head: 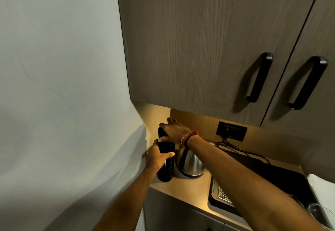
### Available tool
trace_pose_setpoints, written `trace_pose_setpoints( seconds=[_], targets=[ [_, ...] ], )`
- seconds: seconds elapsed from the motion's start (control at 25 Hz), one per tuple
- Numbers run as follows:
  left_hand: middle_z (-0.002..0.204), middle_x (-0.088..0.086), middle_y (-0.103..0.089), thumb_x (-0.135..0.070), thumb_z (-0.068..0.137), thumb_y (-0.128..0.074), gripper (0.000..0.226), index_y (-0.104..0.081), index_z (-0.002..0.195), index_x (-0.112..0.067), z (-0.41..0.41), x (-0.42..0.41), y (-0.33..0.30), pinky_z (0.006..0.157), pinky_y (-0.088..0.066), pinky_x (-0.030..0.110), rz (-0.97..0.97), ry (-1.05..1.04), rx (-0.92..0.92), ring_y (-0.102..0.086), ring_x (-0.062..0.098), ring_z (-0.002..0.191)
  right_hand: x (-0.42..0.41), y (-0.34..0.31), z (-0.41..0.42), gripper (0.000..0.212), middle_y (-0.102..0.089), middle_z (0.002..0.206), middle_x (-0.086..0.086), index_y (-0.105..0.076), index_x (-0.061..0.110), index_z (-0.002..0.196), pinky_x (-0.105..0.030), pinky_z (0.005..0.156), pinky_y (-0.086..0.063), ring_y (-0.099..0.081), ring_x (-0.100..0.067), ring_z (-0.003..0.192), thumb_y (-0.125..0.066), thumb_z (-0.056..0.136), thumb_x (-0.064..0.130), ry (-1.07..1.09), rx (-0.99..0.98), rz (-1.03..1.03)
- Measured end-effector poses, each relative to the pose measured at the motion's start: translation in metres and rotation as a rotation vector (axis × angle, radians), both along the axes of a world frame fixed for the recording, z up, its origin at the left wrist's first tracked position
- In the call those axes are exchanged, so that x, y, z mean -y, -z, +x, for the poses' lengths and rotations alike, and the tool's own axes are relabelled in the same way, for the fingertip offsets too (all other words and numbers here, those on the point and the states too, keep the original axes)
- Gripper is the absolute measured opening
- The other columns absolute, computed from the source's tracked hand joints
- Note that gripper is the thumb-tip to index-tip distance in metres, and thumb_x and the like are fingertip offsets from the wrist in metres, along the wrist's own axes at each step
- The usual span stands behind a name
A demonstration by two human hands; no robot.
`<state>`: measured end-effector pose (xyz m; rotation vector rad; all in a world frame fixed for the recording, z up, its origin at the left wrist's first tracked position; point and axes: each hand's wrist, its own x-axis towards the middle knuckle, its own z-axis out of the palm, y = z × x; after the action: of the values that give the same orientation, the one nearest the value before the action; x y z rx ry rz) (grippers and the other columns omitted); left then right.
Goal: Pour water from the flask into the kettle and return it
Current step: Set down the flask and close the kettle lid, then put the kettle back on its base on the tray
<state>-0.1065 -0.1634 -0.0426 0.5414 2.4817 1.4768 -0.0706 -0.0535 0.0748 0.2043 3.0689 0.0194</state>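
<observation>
Upright on the counter (192, 187), the flask (165, 165) is gripped mid-body by the left hand (156, 156); its top is clasped by the right hand (175, 131), arm outstretched.

1. Dim room; warm light from under the cabinet (208, 40) falls on the countertop's (190, 187) back-left corner.
2. The wall (54, 85) is grey, with broad soft arm shadows.
3. Cabinet handles (259, 78) look smeared by motion blur.
4. Wide-angle bending tilts the cabinet edges.
5. Faint glare on the kettle (190, 163).

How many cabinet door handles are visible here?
2: one black handle on the left upper cabinet door, another handle on the door to its right. More may lie beyond the frame.
</observation>
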Motion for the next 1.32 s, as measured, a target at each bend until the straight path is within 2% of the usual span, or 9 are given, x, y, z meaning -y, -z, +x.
trace_pose_setpoints(
  seconds=[0.2, 0.32, 0.4, 0.48, 0.56, 0.72, 0.88, 1.08, 1.32],
  targets=[
    [0.112, -0.002, -0.071, -0.029, 0.066, -0.091, 0.069, -0.056, 0.124, -0.016, -0.002, 0.002, 0.001, 0.082, -0.051, 0.02, 0.077, 0.051, 0.02, -0.067, 0.019, 0.105, 0.015, 0.017, 0.006, 0.086, -0.058, 0.073, -0.005, -0.059, 0.009, 0.077, -0.03, 0.058, -0.05, -0.061, -0.022, 0.064, -0.024, 0.079, 0.087, 0.219, -0.306, 0.086],
    [0.105, -0.012, -0.066, -0.035, 0.066, -0.09, 0.066, -0.053, 0.119, -0.021, 0.0, 0.007, 0.001, 0.063, -0.043, 0.004, 0.069, 0.062, -0.044, -0.063, 0.009, 0.095, 0.005, 0.02, 0.015, 0.083, -0.048, 0.056, 0.001, -0.048, 0.018, 0.056, -0.028, 0.058, -0.042, -0.058, -0.02, 0.057, -0.008, 0.077, 0.088, 0.216, -0.351, 0.113],
    [0.104, -0.011, -0.064, -0.041, 0.068, -0.088, 0.065, -0.051, 0.118, -0.023, 0.003, 0.009, 0.003, 0.062, -0.044, 0.007, 0.073, 0.083, -0.08, -0.065, 0.014, 0.098, -0.012, 0.023, 0.023, 0.084, -0.048, 0.055, 0.003, -0.057, 0.02, 0.064, -0.027, 0.057, -0.041, -0.06, -0.021, 0.058, -0.005, 0.08, 0.084, 0.201, -0.345, 0.093],
    [0.104, -0.004, -0.064, -0.06, 0.065, -0.081, 0.073, -0.05, 0.118, -0.021, 0.007, 0.01, 0.009, 0.072, -0.055, 0.022, -0.032, 0.089, -0.093, -0.066, 0.019, 0.096, -0.037, 0.03, 0.034, 0.069, -0.053, 0.067, 0.0, -0.066, 0.025, 0.109, -0.027, 0.05, -0.038, -0.057, -0.02, 0.059, -0.019, 0.091, 0.071, 0.14, -0.338, 0.151],
    [0.09, 0.0, -0.068, -0.082, 0.06, -0.066, 0.077, -0.056, 0.106, -0.022, 0.016, 0.01, 0.014, 0.072, -0.06, 0.037, -0.311, 0.024, -0.058, -0.069, 0.021, 0.082, -0.062, 0.041, 0.049, 0.049, -0.056, 0.095, -0.006, -0.043, 0.032, 0.141, -0.032, 0.055, -0.045, -0.058, -0.024, 0.078, -0.036, 0.098, 0.054, 0.113, -0.363, 0.136],
    [0.083, 0.004, -0.065, -0.077, 0.07, -0.062, 0.059, -0.057, 0.083, -0.02, 0.043, -0.025, 0.007, 0.059, -0.053, 0.032, -0.646, 0.173, -0.118, -0.063, 0.022, 0.07, -0.11, 0.062, 0.077, 0.053, -0.055, 0.113, -0.006, -0.054, 0.017, 0.119, -0.037, 0.081, -0.046, -0.055, -0.027, 0.104, -0.026, 0.099, 0.057, 0.245, -0.376, 0.066],
    [0.101, 0.008, -0.061, -0.048, 0.073, -0.076, 0.044, -0.057, 0.096, -0.016, 0.053, -0.092, -0.025, 0.07, -0.047, 0.037, -0.422, 0.449, -0.499, -0.06, 0.028, 0.092, -0.138, 0.081, 0.09, 0.06, -0.05, 0.134, -0.011, -0.042, 0.012, 0.141, -0.045, 0.096, -0.047, -0.051, -0.031, 0.121, -0.038, 0.098, 0.054, 0.27, -0.155, -0.008],
    [0.152, 0.019, -0.03, -0.056, 0.06, -0.085, 0.122, -0.018, 0.152, -0.011, 0.014, -0.133, -0.036, 0.115, -0.024, 0.051, -0.747, 0.482, -0.486, -0.024, 0.037, 0.142, -0.156, 0.089, 0.082, 0.053, -0.048, 0.139, -0.021, -0.04, 0.006, 0.14, -0.051, 0.103, -0.044, -0.05, -0.041, 0.125, -0.056, 0.095, 0.03, 0.299, 0.083, -0.189],
    [0.153, 0.026, -0.026, -0.065, 0.053, -0.084, 0.14, -0.003, 0.155, -0.015, 0.001, -0.143, -0.006, 0.107, -0.033, 0.055, -0.862, 0.445, -0.338, -0.024, 0.045, 0.141, -0.163, 0.089, 0.079, 0.041, -0.054, 0.132, -0.026, -0.043, 0.001, 0.131, -0.05, 0.099, -0.046, -0.056, -0.044, 0.12, -0.056, 0.094, 0.013, 0.3, 0.063, -0.236]
  ],
)
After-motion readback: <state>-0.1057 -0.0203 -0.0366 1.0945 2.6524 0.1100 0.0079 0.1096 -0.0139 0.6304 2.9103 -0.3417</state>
